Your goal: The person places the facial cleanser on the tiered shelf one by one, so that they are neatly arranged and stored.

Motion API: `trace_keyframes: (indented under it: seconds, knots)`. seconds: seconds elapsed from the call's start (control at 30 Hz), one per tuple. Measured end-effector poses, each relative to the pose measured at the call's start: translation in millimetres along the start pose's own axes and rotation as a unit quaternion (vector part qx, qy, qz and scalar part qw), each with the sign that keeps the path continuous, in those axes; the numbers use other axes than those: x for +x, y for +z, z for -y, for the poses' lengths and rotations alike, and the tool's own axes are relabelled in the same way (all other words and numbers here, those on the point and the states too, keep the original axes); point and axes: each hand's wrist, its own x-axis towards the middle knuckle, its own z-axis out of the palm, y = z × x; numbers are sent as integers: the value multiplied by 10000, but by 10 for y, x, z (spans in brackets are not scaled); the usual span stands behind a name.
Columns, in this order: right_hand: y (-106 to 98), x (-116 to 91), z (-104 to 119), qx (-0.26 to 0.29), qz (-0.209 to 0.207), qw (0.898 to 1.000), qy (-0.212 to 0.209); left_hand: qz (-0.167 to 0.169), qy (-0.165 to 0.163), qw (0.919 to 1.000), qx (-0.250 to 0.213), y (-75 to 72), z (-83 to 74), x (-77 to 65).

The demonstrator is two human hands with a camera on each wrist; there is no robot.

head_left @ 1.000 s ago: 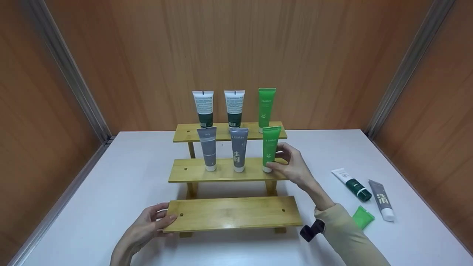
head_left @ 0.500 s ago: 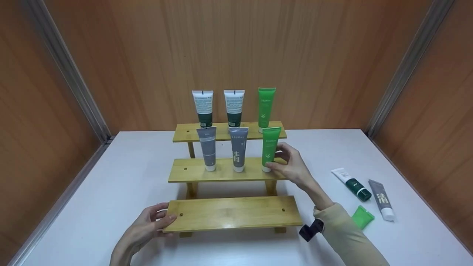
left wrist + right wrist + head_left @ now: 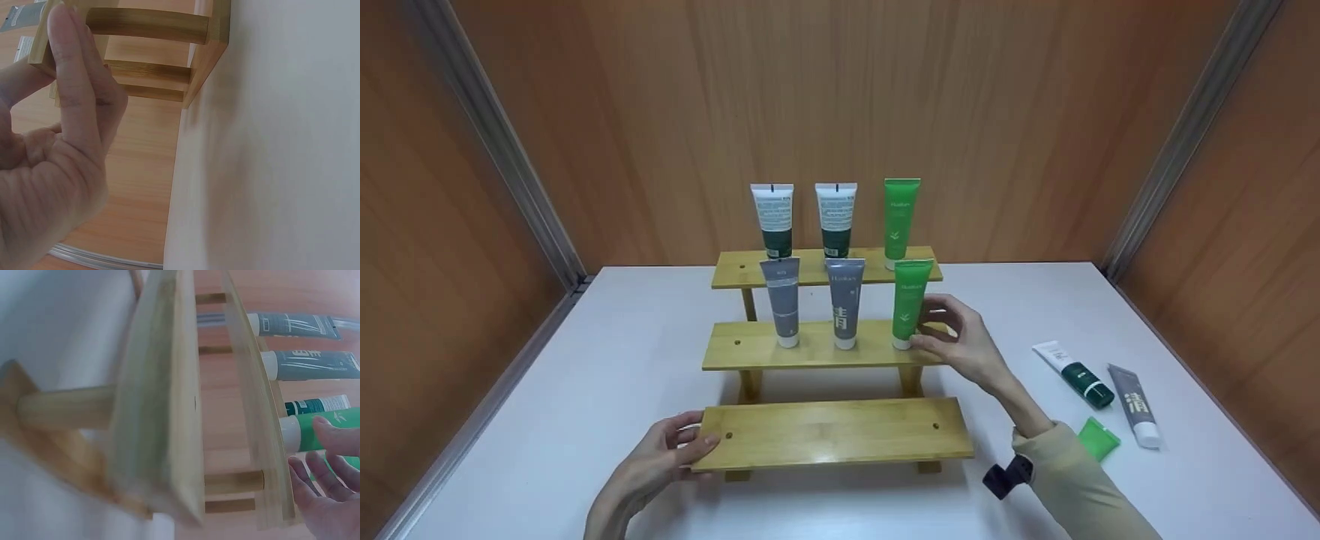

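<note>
On a white tabletop [image 3: 547, 367], gripping a yellowish three-tiered wooden stand's [image 3: 825, 431] left end with the left hand [image 3: 660, 450]. Beside an upright, white-capped green tube [image 3: 910, 298] on the middle tier [image 3: 814, 355], holding out the right hand [image 3: 966, 346] with fingers parted; contact unclear.

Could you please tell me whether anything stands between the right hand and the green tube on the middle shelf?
Nothing visible does: the right hand is right beside the lower part of the green tube, and the nearest grey tube stands on its other side.
</note>
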Motion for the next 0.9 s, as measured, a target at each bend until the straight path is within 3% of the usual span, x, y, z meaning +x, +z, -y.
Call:
trace_keyframes:
  seconds: [0.17,0.33,0.47,0.6,0.8,0.9]
  knots:
    - [-250,-253,-80,-690,-337,9970,-32,34,82,10000,-3,2,-1,10]
    - [-620,-585,-246,-1734,-470,9836,134,-15,28,10000,63,9,-2,12]
    - [-939,-837,-405,-2369,-32,9694,640,-50,-24,9999,102,9,-6,12]
    - [-1209,-1051,-544,-2646,636,9521,1391,-69,-53,9999,98,9,-5,9]
    - [-1410,-1267,-659,-2495,1164,9286,2490,-144,-117,9998,111,8,3,-1]
    - [-1428,-1319,-693,-2414,1258,9245,2668,-104,-35,9999,111,1,5,-10]
